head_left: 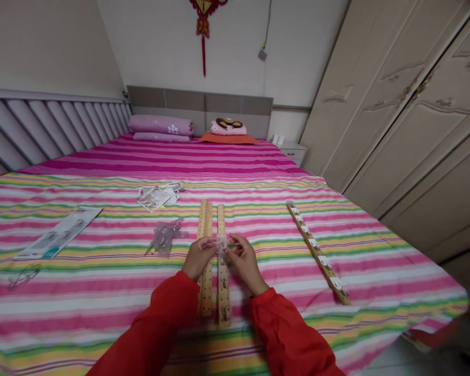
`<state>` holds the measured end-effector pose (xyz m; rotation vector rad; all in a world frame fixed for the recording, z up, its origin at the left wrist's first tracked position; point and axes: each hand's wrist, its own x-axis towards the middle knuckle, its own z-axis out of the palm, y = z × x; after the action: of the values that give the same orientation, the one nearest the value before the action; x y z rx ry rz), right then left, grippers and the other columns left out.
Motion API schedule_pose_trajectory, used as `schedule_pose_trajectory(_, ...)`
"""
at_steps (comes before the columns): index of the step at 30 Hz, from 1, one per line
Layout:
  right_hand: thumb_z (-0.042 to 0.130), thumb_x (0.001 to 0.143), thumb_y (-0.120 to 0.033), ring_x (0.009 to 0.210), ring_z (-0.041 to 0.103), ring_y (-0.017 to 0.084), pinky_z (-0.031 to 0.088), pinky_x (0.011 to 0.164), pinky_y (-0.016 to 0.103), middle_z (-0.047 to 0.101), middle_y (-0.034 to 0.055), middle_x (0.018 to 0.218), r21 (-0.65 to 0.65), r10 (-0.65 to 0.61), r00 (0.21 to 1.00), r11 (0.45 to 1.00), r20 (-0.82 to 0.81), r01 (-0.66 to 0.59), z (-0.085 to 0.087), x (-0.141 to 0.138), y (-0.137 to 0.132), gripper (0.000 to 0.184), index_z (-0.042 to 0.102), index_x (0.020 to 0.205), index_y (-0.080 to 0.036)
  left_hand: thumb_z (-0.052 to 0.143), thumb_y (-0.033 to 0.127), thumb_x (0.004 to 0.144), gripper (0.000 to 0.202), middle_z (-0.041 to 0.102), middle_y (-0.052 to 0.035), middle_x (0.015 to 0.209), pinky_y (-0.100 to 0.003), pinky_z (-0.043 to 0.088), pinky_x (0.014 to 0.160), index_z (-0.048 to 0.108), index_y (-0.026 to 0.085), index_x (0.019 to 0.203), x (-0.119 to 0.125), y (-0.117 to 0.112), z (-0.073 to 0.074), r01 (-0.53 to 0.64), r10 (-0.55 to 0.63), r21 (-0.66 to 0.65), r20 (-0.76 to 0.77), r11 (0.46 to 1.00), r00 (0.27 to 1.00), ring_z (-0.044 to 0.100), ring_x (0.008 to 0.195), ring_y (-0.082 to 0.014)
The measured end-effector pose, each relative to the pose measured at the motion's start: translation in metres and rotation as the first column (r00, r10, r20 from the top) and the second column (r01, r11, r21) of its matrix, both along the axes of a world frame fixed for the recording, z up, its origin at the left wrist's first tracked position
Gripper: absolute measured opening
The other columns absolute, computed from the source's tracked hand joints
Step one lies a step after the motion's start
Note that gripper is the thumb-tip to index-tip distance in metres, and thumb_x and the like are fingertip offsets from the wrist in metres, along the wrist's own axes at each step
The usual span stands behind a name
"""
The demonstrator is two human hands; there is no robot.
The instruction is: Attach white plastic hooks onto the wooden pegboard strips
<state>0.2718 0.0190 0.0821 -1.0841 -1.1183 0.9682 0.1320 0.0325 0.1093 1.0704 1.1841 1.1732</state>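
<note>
From my end of the feed, a small clear packet sits between the two hands, directly over a drilled wooden strip. My left hand has its fingertips pinched together on the packet's left edge. My right hand is half-curled at the other edge, thumb and forefinger slightly apart; I can't tell if it grips. Nearer me than the hands, small metal fittings lie along the strip.

Just left of it, partly under my left hand, I see two more drilled boards, side by side. Further left is a heap of clear packets, with white packaging beyond it. Well left of the hands lies a blister card; its teal end patch is too blurred for me to read. Nearer me than the card is a thin loop.

Well right of my right hand, another strip carries a row of white hooks. Everything rests on a striped bedsheet.
</note>
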Motion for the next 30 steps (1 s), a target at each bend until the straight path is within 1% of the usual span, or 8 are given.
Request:
schedule_pose_trajectory(2,0.071,0.061,-0.022,0.078,0.056,0.018,0.048,0.067,0.029,0.06,0.0049,0.098,0.088,0.017,0.995,0.996,0.098,-0.026,0.004,0.001,-0.003,0.045,0.068,0.106,-0.026,0.075,0.027,0.051,0.027,0.069,-0.0037,0.07,-0.027,0.046,0.066,0.07,0.014,0.074,-0.001,-0.003,0.004,0.063,-0.063,-0.002,-0.051,0.998,0.997,0.061,0.069,-0.0169)
schedule_pose_trajectory(5,0.069,0.065,-0.025,0.086,0.057,0.019,0.048,0.07,0.029,0.062,0.0047,0.097,0.104,0.073,0.99,0.991,0.124,-0.087,0.005,0.001,-0.004,0.034,0.072,0.099,-0.027,0.071,0.027,0.054,0.019,0.07,-0.0032,0.068,-0.028,0.045,0.067,0.071,0.016,0.069,-0.005,-0.005,0.011,0.164,-0.166,-0.028,-0.106,0.986,0.98,0.061,0.069,-0.0181)
schedule_pose_trajectory(8,0.066,0.07,-0.032,0.075,0.059,0.019,0.049,0.066,0.03,0.067,0.0038,0.084,-0.009,0.116,0.993,0.993,0.002,-0.116,0.002,0.002,0.0,0.023,0.074,0.089,-0.024,0.07,0.028,0.054,0.022,0.069,-0.003,0.065,-0.028,0.044,0.066,0.072,0.015,0.072,-0.01,-0.007,0.015,0.234,-0.24,-0.065,-0.125,0.97,0.963,0.061,0.068,-0.0181)
schedule_pose_trajectory(12,0.067,0.068,-0.036,0.076,0.062,0.019,0.049,0.069,0.031,0.072,0.0026,0.08,-0.093,0.081,0.987,0.991,-0.138,-0.094,0.001,0.004,0.002,0.026,0.074,0.089,-0.022,0.072,0.022,0.051,0.04,0.065,0.0007,0.06,-0.025,0.041,0.059,0.071,0.012,0.089,-0.016,-0.007,0.02,0.212,-0.221,-0.067,-0.187,0.975,0.957,0.057,0.058,-0.0141)
schedule_pose_trajectory(17,0.072,0.065,-0.036,0.065,0.062,0.018,0.049,0.06,0.029,0.072,0.0025,0.07,-0.069,0.221,0.972,0.971,-0.083,-0.227,0.014,0.007,-0.004,0.019,0.075,0.075,-0.02,0.073,0.019,0.051,0.059,0.063,0.0029,0.058,-0.023,0.039,0.056,0.064,0.01,0.108,-0.018,-0.005,0.03,0.287,-0.285,-0.024,-0.228,0.958,0.931,0.055,0.055,-0.012)
schedule_pose_trajectory(21,0.077,0.059,-0.032,0.048,0.054,0.011,0.044,0.049,0.023,0.067,-0.0012,0.056,-0.103,0.286,0.95,0.949,-0.124,-0.299,0.018,0.011,-0.005,0.018,0.074,0.07,-0.019,0.075,0.023,0.051,0.057,0.062,0.0034,0.057,-0.023,0.039,0.056,0.065,0.011,0.106,-0.016,0.002,0.034,0.27,-0.26,0.008,-0.235,0.963,0.936,0.055,0.055,-0.0116)
schedule_pose_trajectory(26,0.079,0.058,-0.031,0.044,0.054,0.01,0.045,0.046,0.021,0.063,-0.0012,0.05,-0.205,0.146,0.919,0.951,-0.367,-0.233,0.014,0.012,0.0,0.02,0.068,0.066,-0.016,0.077,0.037,0.056,0.046,0.069,-0.0046,0.079,-0.025,0.046,0.069,0.069,0.012,0.093,-0.01,0.009,0.021,0.053,-0.051,0.018,-0.08,0.998,0.995,0.061,0.073,-0.0147)
schedule_pose_trajectory(30,0.08,0.055,-0.024,0.049,0.059,0.01,0.049,0.051,0.022,0.065,0.0005,0.055,-0.265,0.016,0.873,0.95,-0.488,-0.166,0.009,0.006,0.007,0.019,0.065,0.063,-0.015,0.08,0.038,0.052,0.043,0.069,-0.0044,0.073,-0.026,0.047,0.065,0.069,0.013,0.086,-0.004,0.013,0.003,0.091,-0.09,-0.083,0.019,0.992,0.996,0.062,0.067,-0.0139)
